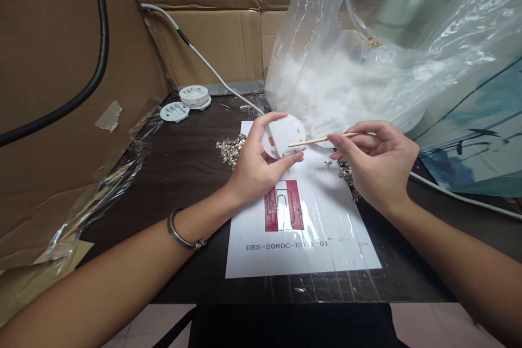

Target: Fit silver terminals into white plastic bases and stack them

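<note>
A round white plastic piece (285, 133) with small slots is gripped at its edge by my left hand (255, 168), thumb below and fingers above. My right hand (373, 157) pinches a thin wooden stick (312, 141). The stick's tip lies over the face of the white piece; whether it touches cannot be told. Below my hands is a printed sheet (261, 261) with a red and white picture and the text "DRS-206DC-E001-01". Small metal parts (231, 149) form a pile left of my left hand. Another pile of metal parts (346, 172) sits beside my right hand, partly hidden by it.
Several round white pieces (193, 96) sit at the back left of the dark table (183, 157). A large clear plastic bag (326, 81) with white contents fills the back right. Cardboard walls (220, 38) enclose the left and back. A white cable (212, 69) runs down behind my hands.
</note>
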Demonstrator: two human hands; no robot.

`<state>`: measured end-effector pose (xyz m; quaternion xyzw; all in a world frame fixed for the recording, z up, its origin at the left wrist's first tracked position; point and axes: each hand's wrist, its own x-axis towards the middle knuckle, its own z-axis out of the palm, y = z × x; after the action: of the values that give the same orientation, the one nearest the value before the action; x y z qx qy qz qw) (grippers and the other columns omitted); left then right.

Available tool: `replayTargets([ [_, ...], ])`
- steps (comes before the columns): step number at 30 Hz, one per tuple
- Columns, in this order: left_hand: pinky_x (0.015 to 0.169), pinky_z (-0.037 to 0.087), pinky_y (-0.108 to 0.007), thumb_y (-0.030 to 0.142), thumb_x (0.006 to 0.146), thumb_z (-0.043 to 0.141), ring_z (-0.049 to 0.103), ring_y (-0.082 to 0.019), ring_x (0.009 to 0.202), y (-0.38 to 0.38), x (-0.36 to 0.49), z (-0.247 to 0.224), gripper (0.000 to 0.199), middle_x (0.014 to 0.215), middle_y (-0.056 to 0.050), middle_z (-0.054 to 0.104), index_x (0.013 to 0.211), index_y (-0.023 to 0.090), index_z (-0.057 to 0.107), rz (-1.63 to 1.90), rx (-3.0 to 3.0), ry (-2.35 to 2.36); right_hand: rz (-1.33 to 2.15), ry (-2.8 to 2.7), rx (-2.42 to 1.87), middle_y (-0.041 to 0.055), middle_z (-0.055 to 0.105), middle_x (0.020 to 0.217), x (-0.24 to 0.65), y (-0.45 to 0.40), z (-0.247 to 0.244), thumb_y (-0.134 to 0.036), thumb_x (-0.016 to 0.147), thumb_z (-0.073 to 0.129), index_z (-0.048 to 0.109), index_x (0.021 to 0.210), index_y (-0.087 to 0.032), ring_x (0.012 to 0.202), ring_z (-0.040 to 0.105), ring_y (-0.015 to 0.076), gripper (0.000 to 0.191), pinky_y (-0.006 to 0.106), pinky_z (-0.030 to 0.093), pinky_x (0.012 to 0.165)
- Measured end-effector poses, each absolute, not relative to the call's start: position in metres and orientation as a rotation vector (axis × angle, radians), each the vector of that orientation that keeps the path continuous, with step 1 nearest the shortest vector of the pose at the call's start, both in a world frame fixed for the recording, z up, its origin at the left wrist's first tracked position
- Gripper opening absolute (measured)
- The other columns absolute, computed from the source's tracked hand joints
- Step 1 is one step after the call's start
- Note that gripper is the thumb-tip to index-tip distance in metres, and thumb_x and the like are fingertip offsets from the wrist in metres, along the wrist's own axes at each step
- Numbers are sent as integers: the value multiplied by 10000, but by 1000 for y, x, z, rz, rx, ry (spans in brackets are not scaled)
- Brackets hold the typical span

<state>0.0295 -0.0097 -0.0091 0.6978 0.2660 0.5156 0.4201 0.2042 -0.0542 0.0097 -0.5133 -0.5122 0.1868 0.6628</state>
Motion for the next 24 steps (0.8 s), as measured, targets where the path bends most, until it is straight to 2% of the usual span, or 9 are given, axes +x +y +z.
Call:
replayTargets([
  [3, 723, 631, -360, 196, 766, 717, 678, -186, 843, -11, 30, -8, 547, 1117, -37, 564, 1224, 283, 433, 1256, 1700, 613, 489, -1189, -1170, 24, 680, 660, 204, -56, 10, -224, 663, 824, 612, 745, -188, 524, 656, 164, 230, 257, 544, 455],
  [7, 756, 632, -360, 170, 743, 733, 645, -214, 975, -12, 31, -8, 550, 1297, -42, 462, 1207, 294, 464, 1283, 1691, 587, 523, -1223, -1196, 30, 694, 682, 203, -57, 8, -218, 649, 832, 621, 747, -190, 595, 682, 184, 234, 282, 583, 534],
  [10, 765, 627, -359, 175, 710, 767, 619, -240, 1036, -12, 31, -9, 576, 1327, -40, 442, 1197, 293, 483, 1271, 1710, 612, 538, -1206, -1232, 33, 695, 686, 203, -56, 8, -226, 641, 840, 625, 749, -192, 605, 684, 191, 243, 293, 587, 549],
  [14, 741, 630, -373, 193, 738, 748, 681, -206, 879, -13, 30, -8, 562, 1155, -32, 547, 1205, 294, 452, 1190, 1605, 606, 599, -1114, -1288, 40, 688, 679, 206, -53, 9, -336, 689, 817, 612, 727, -192, 497, 640, 167, 253, 283, 538, 463],
  [18, 703, 634, -350, 199, 795, 682, 712, -199, 784, -13, 29, -6, 506, 941, -3, 631, 1211, 276, 404, 1109, 1553, 563, 650, -1107, -1244, 46, 681, 690, 213, -51, 7, -482, 807, 688, 593, 698, -197, 479, 620, 154, 320, 277, 483, 415],
  [20, 691, 633, -338, 208, 807, 660, 716, -206, 777, -13, 29, -5, 487, 875, 1, 654, 1210, 264, 393, 1086, 1541, 556, 715, -1126, -1167, 43, 680, 672, 214, -51, 6, -432, 843, 640, 597, 696, -196, 507, 625, 157, 282, 274, 476, 427],
  [24, 693, 636, -340, 236, 817, 636, 720, -199, 748, -13, 28, -4, 423, 957, -24, 657, 1184, 244, 426, 1083, 1493, 561, 823, -1198, -1073, 43, 717, 784, 211, -54, 6, -250, 768, 631, 606, 782, -183, 570, 646, 154, 72, 265, 488, 460],
])
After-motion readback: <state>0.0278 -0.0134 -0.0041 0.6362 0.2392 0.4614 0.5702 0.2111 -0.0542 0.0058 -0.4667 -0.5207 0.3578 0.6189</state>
